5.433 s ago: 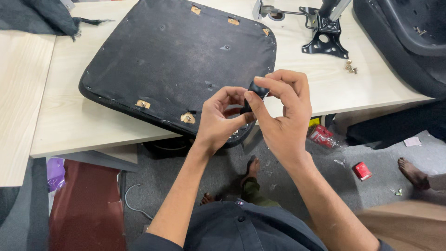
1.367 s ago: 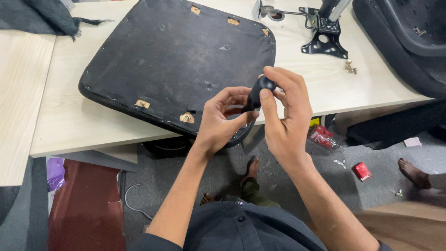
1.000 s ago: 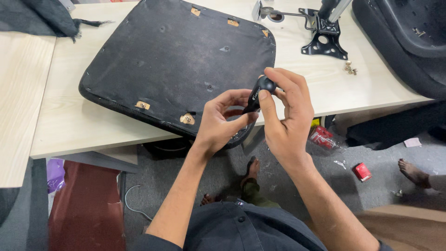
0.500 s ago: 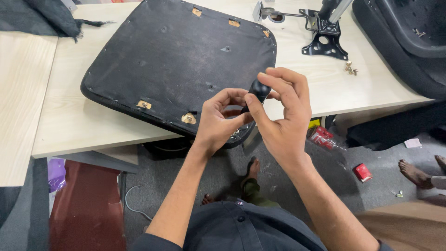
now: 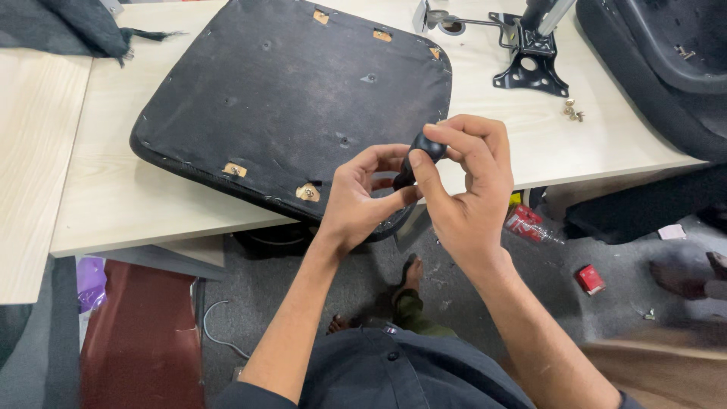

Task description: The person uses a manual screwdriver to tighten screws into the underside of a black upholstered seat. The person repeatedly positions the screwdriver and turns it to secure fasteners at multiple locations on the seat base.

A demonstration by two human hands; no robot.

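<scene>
The small black rounded plastic knob (image 5: pixel 425 147) looked smooth and bulbous, with a darker stem running down toward the left hand (image 5: pixel 362 198). It sat above the near edge of the pale wooden table (image 5: pixel 113 204), beside the black upturned seat cushion (image 5: pixel 295 106). The right hand (image 5: pixel 463 189) pinched it between thumb and fingers; the left fingers closed on its stem. Since half a second earlier, little had changed in either grip.
</scene>
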